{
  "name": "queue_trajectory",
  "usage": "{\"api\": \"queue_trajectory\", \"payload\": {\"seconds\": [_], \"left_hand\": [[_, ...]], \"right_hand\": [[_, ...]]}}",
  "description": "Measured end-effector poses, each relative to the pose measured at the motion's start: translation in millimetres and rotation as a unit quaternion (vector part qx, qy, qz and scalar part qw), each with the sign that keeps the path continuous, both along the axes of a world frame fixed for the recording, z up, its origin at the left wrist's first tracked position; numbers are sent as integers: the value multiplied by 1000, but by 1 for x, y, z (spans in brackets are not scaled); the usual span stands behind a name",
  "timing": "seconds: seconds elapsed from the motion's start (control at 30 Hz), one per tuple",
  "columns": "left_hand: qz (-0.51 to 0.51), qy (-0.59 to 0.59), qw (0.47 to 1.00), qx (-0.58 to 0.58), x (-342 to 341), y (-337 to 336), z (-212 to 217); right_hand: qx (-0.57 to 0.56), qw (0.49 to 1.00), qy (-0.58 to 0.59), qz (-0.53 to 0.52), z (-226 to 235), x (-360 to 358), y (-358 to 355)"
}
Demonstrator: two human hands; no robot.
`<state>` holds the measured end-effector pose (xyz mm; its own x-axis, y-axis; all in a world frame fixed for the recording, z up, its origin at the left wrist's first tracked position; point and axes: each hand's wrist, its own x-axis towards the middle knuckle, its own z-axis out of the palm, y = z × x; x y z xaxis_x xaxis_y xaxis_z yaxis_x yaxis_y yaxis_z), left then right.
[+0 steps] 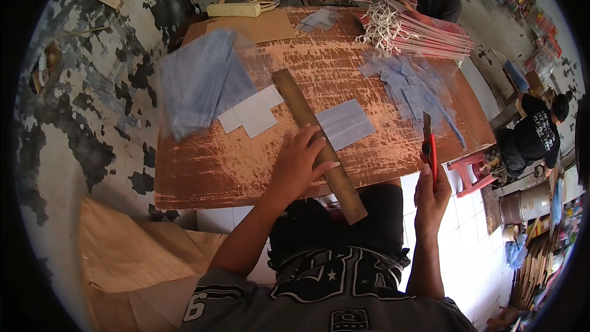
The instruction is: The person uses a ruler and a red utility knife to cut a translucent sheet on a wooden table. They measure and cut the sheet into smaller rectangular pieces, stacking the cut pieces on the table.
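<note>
A stack of clear plastic sheets (200,83) lies at the table's (203,172) left. The left hand (299,163) presses flat, fingers spread, pinning the wooden straightedge (316,141) steady beside a plastic sheet (345,123). The right hand (430,193), fingers closed, grips a red utility knife (430,147) upright at the table edge.

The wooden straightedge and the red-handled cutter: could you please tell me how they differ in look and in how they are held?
The wooden straightedge is long, flat and brown; the red-handled cutter is short and slim. The straightedge lies slanted on the worn wooden table, its near end past the edge, pressed under the left hand; the cutter stands roughly upright, gripped in the right hand near the table's edge. Both are held by one person.
</note>
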<state>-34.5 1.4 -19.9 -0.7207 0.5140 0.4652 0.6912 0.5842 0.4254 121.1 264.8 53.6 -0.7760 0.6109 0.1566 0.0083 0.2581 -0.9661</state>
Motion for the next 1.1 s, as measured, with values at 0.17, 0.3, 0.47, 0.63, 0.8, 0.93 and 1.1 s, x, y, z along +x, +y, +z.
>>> {"api": "queue_trajectory", "payload": {"seconds": [0.17, 0.3, 0.47, 0.63, 0.8, 0.93, 1.1], "left_hand": [[7, 14, 1000, -6, 1, 0, -4], [6, 21, 1000, -6, -1, 1, -7], [5, 20, 1000, -7, -3, 0, -6], [11, 11, 1000, -2, 0, 0, -1], [-3, 38, 999, -1, -4, -3, -6], [-3, -12, 1000, -1, -1, 0, -1], [-3, -11, 1000, -9, -4, -1, -6]], "right_hand": [[-11, 1000, 8, -3, 4, 6, -2], [-11, 999, 38, -16, -4, 12, 7], [-10, 998, 55, -25, -3, 15, 13], [-34, 998, 49, -33, -10, 11, 16], [-8, 999, 42, -10, -5, 1, 7], [-8, 999, 45, 7, -7, -7, 5], [-16, 998, 63, 18, -3, -18, -5]]}}
